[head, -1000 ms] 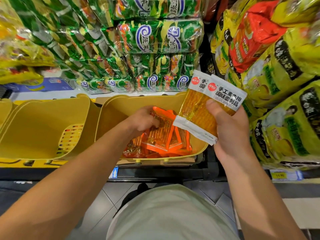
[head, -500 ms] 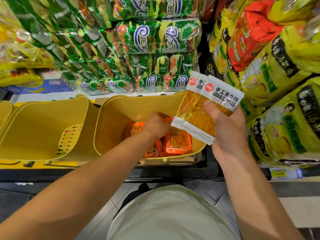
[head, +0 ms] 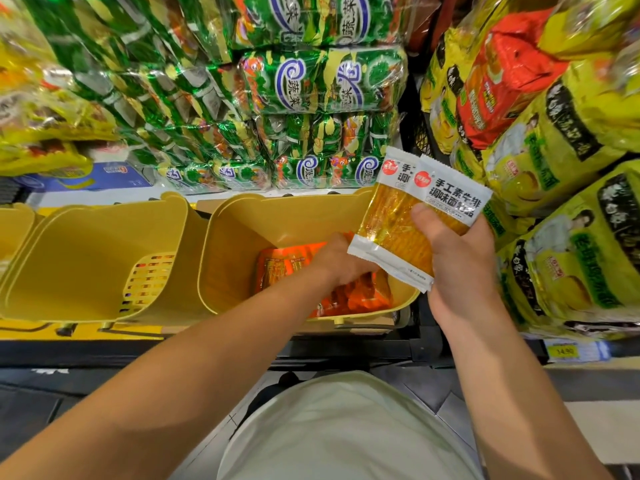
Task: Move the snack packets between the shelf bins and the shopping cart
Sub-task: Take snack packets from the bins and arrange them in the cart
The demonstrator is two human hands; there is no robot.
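My right hand (head: 460, 271) grips two yellow snack packets with white ends (head: 398, 223), held upright over the right rim of a yellow shelf bin (head: 277, 209). Several orange snack packets (head: 287, 268) lie in the bottom of that bin. My left hand (head: 337, 261) reaches down into the bin and rests among the orange packets. Its fingertips are hidden behind the yellow packets, so I cannot tell whether it grips one. No shopping cart is in view.
A second yellow bin (head: 86, 258) stands to the left with nothing in it. Green snack packs (head: 311, 84) are stacked behind the bins. Large yellow and red bags (head: 571, 150) crowd the right side. A price tag (head: 561, 350) sits on the shelf edge.
My left hand has pushed further right and deeper into the bin, among the orange packets. My right hand and its yellow packets have stayed nearly in place.
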